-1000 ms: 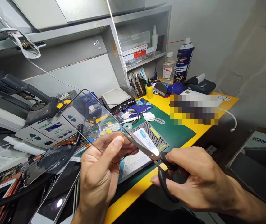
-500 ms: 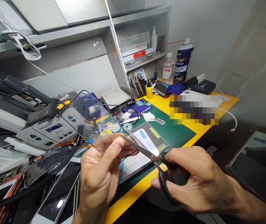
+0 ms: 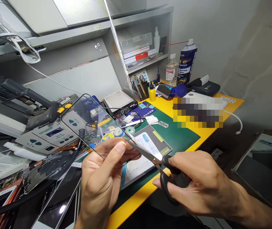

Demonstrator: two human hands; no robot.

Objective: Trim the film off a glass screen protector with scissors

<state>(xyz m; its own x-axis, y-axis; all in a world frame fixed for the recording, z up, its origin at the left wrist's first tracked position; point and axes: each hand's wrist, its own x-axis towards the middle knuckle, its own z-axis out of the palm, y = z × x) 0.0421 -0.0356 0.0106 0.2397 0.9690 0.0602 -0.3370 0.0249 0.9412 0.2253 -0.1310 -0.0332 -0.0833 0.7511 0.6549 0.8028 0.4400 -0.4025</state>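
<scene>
My left hand [image 3: 102,178] is closed, with thumb and fingers pinching the near end of a clear glass screen panel [image 3: 91,122] that has a thin black border. The panel stands tilted, and the desk shows through it. In my right hand [image 3: 202,184] is a pair of scissors [image 3: 155,159] with black handles, the thumb and fingers in its loops. Its blades point left to the panel's right edge, close to my left fingertips. I cannot tell whether the blades touch the edge or have anything between them.
Under my hands lie a green mat [image 3: 183,132] and a black perforated plate [image 3: 162,140]. A hot-air station [image 3: 52,133] and several phones [image 3: 62,194] crowd the left. Behind are a heating plate [image 3: 119,103], a yellow bottle [image 3: 152,93] and a spray can [image 3: 187,65].
The scissors' lower handle has moved slightly left, toward the upper one. My left hand and the panel are almost where they were; the whole view has shifted a little.
</scene>
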